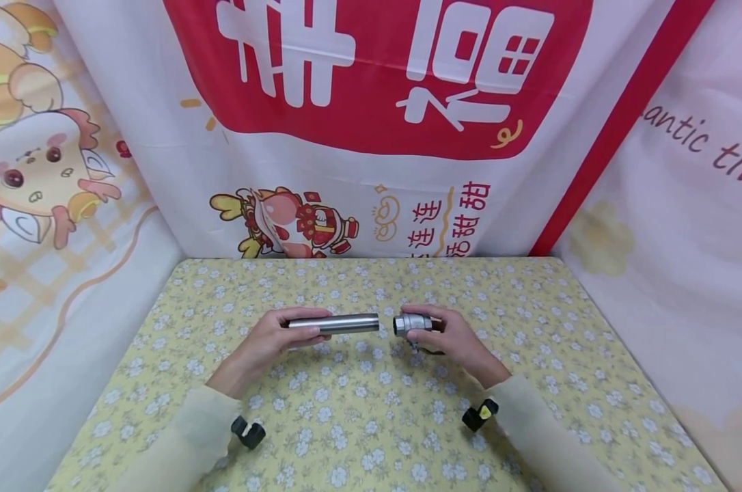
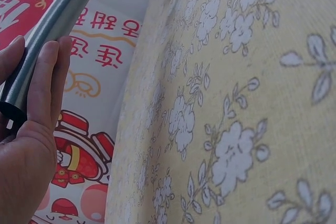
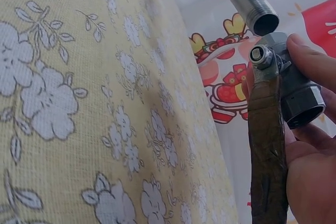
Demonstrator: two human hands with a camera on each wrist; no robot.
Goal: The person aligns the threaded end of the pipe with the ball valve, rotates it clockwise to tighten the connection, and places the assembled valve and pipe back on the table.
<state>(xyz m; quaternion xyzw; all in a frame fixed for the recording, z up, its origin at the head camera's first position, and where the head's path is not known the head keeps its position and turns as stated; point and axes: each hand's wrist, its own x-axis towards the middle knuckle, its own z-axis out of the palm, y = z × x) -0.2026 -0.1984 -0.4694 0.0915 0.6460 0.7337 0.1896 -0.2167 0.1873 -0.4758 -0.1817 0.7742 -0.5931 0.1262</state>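
Note:
My left hand [image 1: 285, 331] grips a straight steel pipe [image 1: 352, 323] near its left end, thumb on one side and fingers on the other. The pipe's free end carries a screw thread [image 3: 262, 11], seen in the right wrist view. In my right hand [image 1: 447, 335] is a metal ball valve [image 1: 415, 323], held between thumb and fingers. Its long lever handle [image 3: 266, 145], wrapped in brown, is fixed by a nut [image 3: 261, 55] and runs back toward the wrist. A small gap separates the pipe's threaded end from the valve's open port in the head view.
Both hands are over a table [image 1: 359, 437] with a yellow floral cloth. A printed curtain [image 1: 377, 150] hangs along its back edge, and more printed cloth [image 1: 654, 225] stands on the right and left sides. Dark clips [image 1: 248, 432] sit at both wrists.

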